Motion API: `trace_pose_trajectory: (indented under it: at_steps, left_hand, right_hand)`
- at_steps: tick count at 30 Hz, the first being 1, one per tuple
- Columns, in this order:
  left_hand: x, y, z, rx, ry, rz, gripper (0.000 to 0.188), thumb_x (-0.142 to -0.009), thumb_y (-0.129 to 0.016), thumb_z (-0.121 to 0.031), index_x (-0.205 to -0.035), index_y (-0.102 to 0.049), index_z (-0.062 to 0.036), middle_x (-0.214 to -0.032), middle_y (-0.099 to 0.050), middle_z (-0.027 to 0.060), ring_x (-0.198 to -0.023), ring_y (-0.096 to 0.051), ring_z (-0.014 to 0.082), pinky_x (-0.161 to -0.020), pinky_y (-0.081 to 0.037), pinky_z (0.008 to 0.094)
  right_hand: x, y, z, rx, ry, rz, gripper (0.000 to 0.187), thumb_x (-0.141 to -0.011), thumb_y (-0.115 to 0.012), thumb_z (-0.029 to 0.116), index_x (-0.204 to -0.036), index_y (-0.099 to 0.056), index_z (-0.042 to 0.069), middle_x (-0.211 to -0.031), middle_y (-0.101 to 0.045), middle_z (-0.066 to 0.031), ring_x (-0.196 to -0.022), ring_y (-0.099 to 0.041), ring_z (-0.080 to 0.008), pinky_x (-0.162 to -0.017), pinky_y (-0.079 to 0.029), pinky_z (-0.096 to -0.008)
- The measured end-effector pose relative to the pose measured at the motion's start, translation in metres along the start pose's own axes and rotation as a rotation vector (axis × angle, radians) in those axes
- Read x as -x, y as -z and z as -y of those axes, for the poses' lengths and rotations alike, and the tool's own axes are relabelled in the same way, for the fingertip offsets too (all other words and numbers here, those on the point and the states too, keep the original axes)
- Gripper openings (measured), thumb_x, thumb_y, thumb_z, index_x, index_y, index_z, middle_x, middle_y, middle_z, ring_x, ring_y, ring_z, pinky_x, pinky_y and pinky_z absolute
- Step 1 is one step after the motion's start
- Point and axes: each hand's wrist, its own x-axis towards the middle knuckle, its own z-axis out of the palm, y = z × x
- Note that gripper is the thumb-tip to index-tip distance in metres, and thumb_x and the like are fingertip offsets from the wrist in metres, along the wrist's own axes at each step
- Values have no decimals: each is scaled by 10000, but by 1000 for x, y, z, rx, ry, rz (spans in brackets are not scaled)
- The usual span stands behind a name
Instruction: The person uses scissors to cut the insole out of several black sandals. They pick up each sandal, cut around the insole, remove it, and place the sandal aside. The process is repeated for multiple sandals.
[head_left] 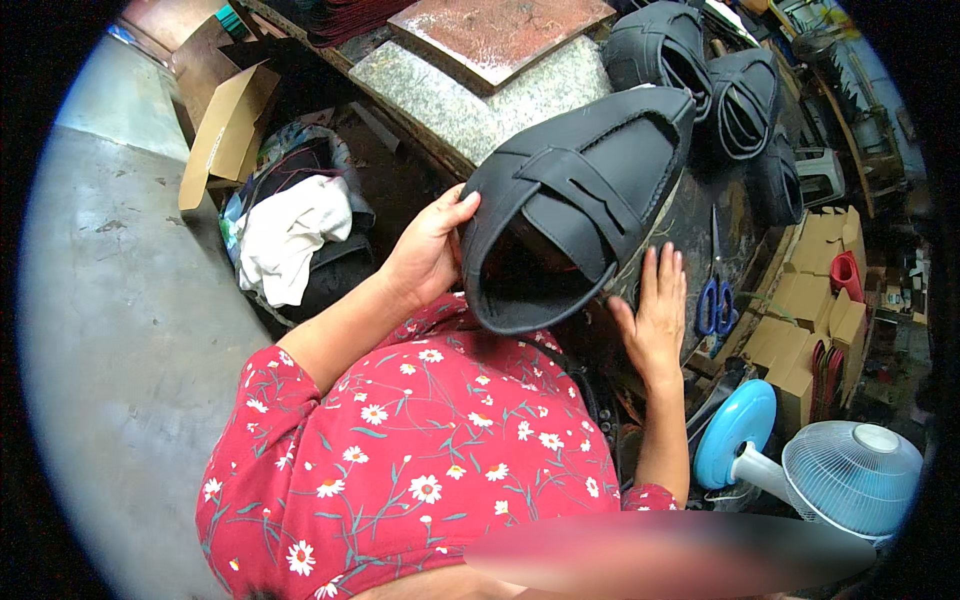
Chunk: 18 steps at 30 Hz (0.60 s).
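Black shoe (590,190) is held up in front of the torso, over the near edge of the bench. It is gripped at the heel by the left hand (432,245): thumb laid along the collar, fingers hidden behind the heel, so their exact hold cannot be told. Long axis runs on a diagonal, heel low and left, toe up and right, pointed away from the body. Foot opening is turned toward the wearer. Left hand is the nearer one, in contact.

Right hand (655,325) is open and empty, fingers extended, palm down by the bench edge. Shoe lies up and left of it; the collar is near the thumb, with no grip taken. Whether the palm bears on the bench cannot be told.

Surface: dark, worn bench top (690,215), with blue-handled scissors (716,283) lying just right of the right hand. Speckled stone slab (425,90) is set beyond the shoe, reddish board (505,35) stacked on it. More black shoes (650,45) are grouped past the toe.

Room: grey floor (110,330) and white cloth (295,235) at left; cardboard boxes (785,340) and blue fan (850,475) at right.
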Motion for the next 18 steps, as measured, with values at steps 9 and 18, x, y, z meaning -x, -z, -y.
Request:
trace_pose_trajectory:
  at_steps: [9, 18]
  left_hand:
    - [2, -5, 4, 67, 45, 86, 415, -1047, -534, -174, -1428, -474, -19, -1350, -632, 127, -1216, -637, 225, -1077, -497, 387]
    - [18, -67, 5, 188, 380, 454, 649, -928, -648, -82, -1507, -358, -36, -1419, -564, 182, -1287, -586, 316, -1101, -460, 511]
  right_hand:
    - [24, 56, 15, -753, 170, 137, 276, -827, -748, 152, -1052, -742, -6, -1128, -740, -164, -1136, -678, -378, -988, -527, -430]
    - [-14, 132, 56, -457, 597, -134, 767, -689, -673, 784, -920, -732, 55, -903, -689, -81, -840, -635, -283, -780, -472, -402]
